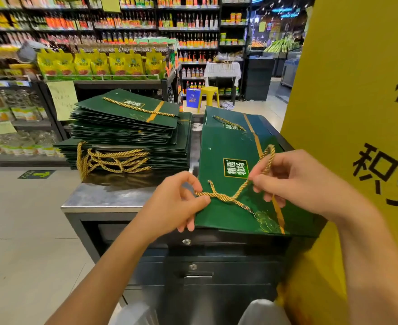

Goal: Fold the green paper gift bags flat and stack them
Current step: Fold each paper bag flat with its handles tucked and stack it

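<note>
Green stack of bags (127, 134) sits at 10 o'clock on the steel counter (94, 197). Then the left hand (179, 202) pinches the gold rope (219, 195) of a flat bag (210, 160) lying centre. At 3 o'clock the right hand (294, 184) pinches that rope's loop too.

Bright store light, glare on steel counter (113, 198), edges warped, bkgd soft.
</note>
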`<action>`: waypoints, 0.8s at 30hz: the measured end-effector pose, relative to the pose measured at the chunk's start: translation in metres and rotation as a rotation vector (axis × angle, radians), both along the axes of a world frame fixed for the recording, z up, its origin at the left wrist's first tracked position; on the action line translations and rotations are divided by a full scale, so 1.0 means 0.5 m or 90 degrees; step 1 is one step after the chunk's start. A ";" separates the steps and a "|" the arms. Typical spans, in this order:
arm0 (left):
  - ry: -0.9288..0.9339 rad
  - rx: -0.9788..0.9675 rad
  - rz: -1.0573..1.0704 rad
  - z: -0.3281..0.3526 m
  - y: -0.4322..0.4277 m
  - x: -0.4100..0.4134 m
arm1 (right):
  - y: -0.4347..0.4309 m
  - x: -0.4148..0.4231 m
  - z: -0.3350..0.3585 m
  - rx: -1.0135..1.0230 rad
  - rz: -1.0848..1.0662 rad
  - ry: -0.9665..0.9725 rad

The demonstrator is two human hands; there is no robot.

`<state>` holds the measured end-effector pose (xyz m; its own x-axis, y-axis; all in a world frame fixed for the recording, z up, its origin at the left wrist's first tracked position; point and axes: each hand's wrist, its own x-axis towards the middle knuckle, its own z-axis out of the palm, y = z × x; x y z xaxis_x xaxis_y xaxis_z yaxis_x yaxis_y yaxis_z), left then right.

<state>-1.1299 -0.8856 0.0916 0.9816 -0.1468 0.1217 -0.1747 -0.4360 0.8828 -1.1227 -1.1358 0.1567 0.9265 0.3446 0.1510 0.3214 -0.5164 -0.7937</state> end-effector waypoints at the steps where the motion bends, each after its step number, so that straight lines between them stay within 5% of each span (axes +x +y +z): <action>1: 0.004 -0.013 -0.005 -0.002 -0.002 -0.010 | -0.006 0.014 0.005 -0.076 0.004 -0.006; 5: 0.031 -0.054 -0.028 -0.021 -0.005 -0.039 | 0.005 0.083 -0.001 -0.235 -0.097 -0.137; 10: 0.049 -0.083 -0.015 -0.041 -0.008 -0.061 | 0.068 0.159 -0.042 0.027 -0.028 -0.071; 15: 0.072 -0.066 -0.029 -0.045 -0.002 -0.078 | 0.093 0.193 -0.089 0.095 -0.023 -0.091; 24: -0.189 0.263 0.079 0.039 0.005 0.076 | 0.087 0.201 -0.128 0.172 -0.024 -0.127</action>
